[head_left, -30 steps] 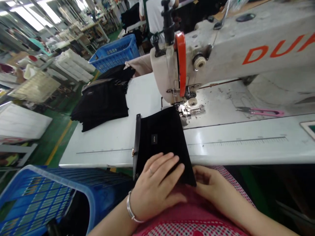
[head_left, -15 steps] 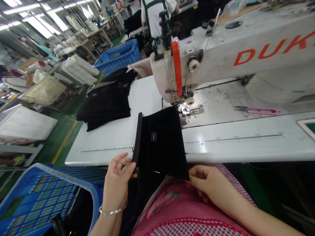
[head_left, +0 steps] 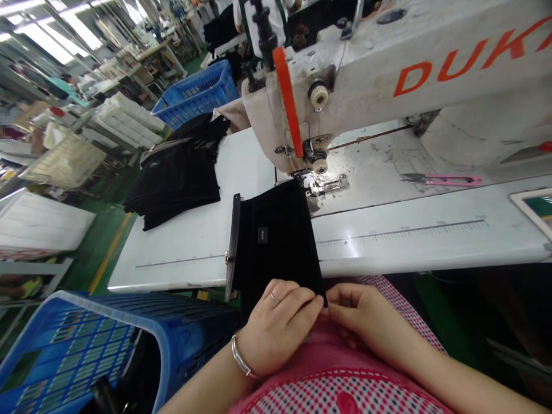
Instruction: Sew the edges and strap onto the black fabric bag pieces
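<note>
A black fabric bag piece (head_left: pixel 276 241) with a small label lies over the front edge of the sewing table, its far right corner at the needle of the sewing machine (head_left: pixel 302 164). Along its left side runs a stiff black strip (head_left: pixel 233 247) with a small gold clasp. My left hand (head_left: pixel 282 322), wearing a ring and bracelet, has its fingers closed on the near right corner of the piece. Right beside it, my right hand (head_left: pixel 357 310) pinches the same corner between thumb and fingers.
Stacked black pieces (head_left: pixel 181 178) lie at the table's left. Pink-handled thread snips (head_left: pixel 444 180) rest on the machine bed. A blue basket (head_left: pixel 161 345) stands below left, and another blue basket (head_left: pixel 198 95) behind. A person (head_left: pixel 267 26) stands beyond the machine.
My left hand has let go of the black strip and moved right to the near right corner. My right hand stays at that corner. The view has shifted slightly.
</note>
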